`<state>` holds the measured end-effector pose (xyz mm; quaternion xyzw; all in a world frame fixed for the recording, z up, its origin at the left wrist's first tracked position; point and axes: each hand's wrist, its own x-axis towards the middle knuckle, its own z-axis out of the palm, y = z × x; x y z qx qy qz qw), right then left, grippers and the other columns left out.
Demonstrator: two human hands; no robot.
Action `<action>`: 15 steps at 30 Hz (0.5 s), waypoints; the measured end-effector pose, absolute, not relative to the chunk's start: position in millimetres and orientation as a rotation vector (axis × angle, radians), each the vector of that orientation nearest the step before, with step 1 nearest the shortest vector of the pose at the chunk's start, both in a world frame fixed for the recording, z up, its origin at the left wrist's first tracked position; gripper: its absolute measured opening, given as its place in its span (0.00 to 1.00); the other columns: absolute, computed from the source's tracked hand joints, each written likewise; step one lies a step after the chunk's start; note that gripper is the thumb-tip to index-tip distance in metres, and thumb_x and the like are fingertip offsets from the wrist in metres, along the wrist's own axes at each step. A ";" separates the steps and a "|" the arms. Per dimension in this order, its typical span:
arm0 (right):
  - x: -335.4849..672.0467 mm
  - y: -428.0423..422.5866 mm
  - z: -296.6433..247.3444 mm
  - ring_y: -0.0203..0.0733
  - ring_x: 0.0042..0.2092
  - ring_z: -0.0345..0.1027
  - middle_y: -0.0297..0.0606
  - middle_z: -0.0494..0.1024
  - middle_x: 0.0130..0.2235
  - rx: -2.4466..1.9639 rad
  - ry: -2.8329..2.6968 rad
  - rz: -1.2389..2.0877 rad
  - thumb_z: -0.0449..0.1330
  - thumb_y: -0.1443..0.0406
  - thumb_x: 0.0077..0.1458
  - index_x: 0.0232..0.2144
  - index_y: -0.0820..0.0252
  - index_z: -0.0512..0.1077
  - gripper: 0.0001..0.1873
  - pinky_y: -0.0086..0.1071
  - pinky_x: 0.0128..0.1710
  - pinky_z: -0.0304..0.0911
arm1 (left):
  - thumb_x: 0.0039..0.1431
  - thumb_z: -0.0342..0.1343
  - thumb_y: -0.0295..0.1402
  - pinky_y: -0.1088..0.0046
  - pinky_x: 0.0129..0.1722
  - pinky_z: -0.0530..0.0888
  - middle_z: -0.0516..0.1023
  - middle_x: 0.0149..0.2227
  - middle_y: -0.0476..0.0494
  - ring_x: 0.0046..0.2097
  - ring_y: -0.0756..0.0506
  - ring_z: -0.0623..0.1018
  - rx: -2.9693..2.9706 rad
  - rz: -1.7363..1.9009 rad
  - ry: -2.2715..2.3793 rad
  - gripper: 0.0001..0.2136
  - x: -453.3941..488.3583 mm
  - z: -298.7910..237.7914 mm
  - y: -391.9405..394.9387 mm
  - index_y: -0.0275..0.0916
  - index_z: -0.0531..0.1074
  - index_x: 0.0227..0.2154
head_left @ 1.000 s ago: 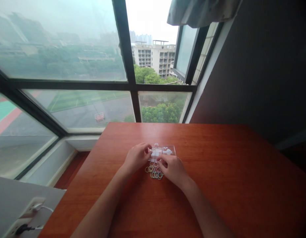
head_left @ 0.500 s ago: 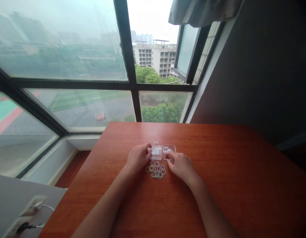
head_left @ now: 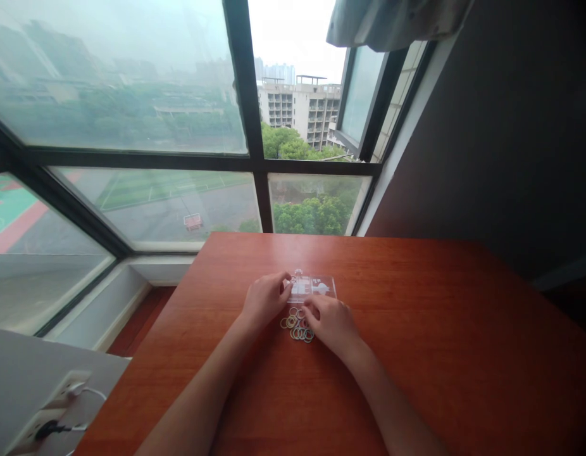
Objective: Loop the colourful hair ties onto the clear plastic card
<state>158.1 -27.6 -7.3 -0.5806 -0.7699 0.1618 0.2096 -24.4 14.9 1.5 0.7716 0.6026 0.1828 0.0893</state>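
Observation:
A small clear plastic box stands with its lid folded open to the right. At its left end, my left hand grips the box wall between thumb and fingers. Just in front lies a loose cluster of thin pale rings, some tinted yellow, pink or green, overlapping one another. My right hand is over the right upper edge of this cluster, its fingers bent with a small gap at the tips. It covers some of the rings and part of the lid's front edge.
The reddish-brown wooden table reaches to the window frame. A dark wall rises on the right. At lower left, plugs and a white cord are at a wall socket.
My right hand has moved left and slightly toward me, from the lid to the rings. My left hand has stayed on the box. The view has shifted a little.

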 end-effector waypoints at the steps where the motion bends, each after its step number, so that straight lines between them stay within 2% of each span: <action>1: 154.9 -28.7 -7.8 0.37 0.35 0.71 0.30 0.79 0.32 -1.616 -2.157 0.462 0.57 0.61 0.58 0.32 0.52 0.74 0.06 0.28 0.31 0.52 | 0.60 0.50 0.37 0.75 0.31 0.63 0.80 0.31 0.48 0.32 0.47 0.76 2.291 0.547 1.798 0.10 -25.1 2.7 15.0 0.44 0.74 0.40; 8: 146.4 -30.8 -14.2 0.38 0.33 0.71 0.32 0.79 0.31 -1.705 -2.186 0.487 0.56 0.61 0.57 0.31 0.53 0.73 0.07 0.29 0.28 0.48 | 0.60 0.50 0.37 0.75 0.30 0.63 0.80 0.32 0.48 0.32 0.47 0.77 2.280 0.564 1.807 0.09 -31.4 7.0 16.1 0.44 0.74 0.38; 15: 154.3 -26.8 -15.6 0.36 0.31 0.68 0.30 0.77 0.28 -1.678 -2.041 0.502 0.57 0.62 0.56 0.31 0.53 0.73 0.05 0.27 0.29 0.49 | 0.59 0.52 0.34 0.74 0.31 0.64 0.81 0.34 0.47 0.33 0.47 0.77 2.293 0.518 1.772 0.09 -28.1 6.4 14.5 0.44 0.73 0.40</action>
